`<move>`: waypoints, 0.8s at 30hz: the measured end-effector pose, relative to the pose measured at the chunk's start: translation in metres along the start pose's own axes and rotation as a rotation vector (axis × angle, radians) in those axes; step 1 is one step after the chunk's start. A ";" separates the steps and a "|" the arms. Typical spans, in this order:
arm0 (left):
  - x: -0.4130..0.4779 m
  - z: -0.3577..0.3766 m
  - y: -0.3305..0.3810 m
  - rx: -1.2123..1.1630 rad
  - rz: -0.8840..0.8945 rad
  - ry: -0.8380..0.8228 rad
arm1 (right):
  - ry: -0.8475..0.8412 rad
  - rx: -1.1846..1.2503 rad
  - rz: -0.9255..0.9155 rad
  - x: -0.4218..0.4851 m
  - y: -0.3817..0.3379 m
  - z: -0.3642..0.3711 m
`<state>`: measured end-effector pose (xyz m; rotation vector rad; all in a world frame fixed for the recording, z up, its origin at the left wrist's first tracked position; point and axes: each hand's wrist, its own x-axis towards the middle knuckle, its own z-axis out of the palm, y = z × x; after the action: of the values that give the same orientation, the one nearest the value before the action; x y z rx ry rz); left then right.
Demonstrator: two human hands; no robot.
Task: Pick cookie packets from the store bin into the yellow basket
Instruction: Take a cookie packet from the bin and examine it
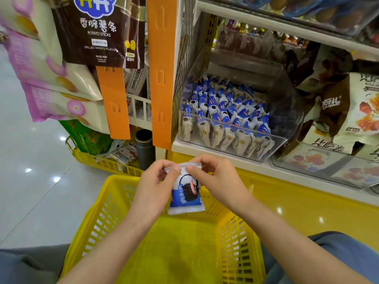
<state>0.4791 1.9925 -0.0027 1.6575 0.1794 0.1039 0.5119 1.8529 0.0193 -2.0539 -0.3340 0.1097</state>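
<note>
Grip is two-handed: the left hand and right hand both pinch the top seam of one cookie packet. It hangs below their fingertips, over the yellow basket. Just beyond, the clear store bin holds more packets.

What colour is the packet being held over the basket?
Blue and white packet, with a dark cookie pictured; head view.
</note>
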 end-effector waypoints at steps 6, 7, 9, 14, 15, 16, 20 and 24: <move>0.008 -0.006 -0.003 -0.069 -0.371 -0.015 | 0.218 -0.122 -0.212 -0.004 -0.004 -0.001; 0.009 -0.006 0.000 -0.201 -0.434 -0.069 | 0.203 -0.159 -0.288 -0.006 -0.004 -0.001; 0.009 -0.008 0.004 -0.482 -0.482 -0.134 | 0.154 -0.249 -0.427 -0.008 -0.002 0.001; 0.009 -0.011 0.008 -0.670 -0.315 -0.092 | 0.059 -0.413 -0.570 -0.013 -0.002 0.005; 0.009 -0.011 0.008 -0.642 -0.284 -0.069 | 0.035 -0.427 -0.575 -0.013 -0.002 0.005; 0.008 -0.011 0.008 -0.613 -0.262 -0.046 | 0.020 -0.416 -0.554 -0.013 -0.002 0.006; 0.008 -0.011 0.010 -0.557 -0.208 0.015 | 0.111 -0.124 -0.163 -0.011 -0.008 0.012; 0.005 -0.008 0.010 -0.473 -0.144 -0.096 | -0.022 0.376 0.260 -0.005 -0.011 0.007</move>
<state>0.4831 2.0003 0.0075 1.1711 0.1842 -0.0409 0.5033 1.8625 0.0247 -1.7142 -0.0500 0.3291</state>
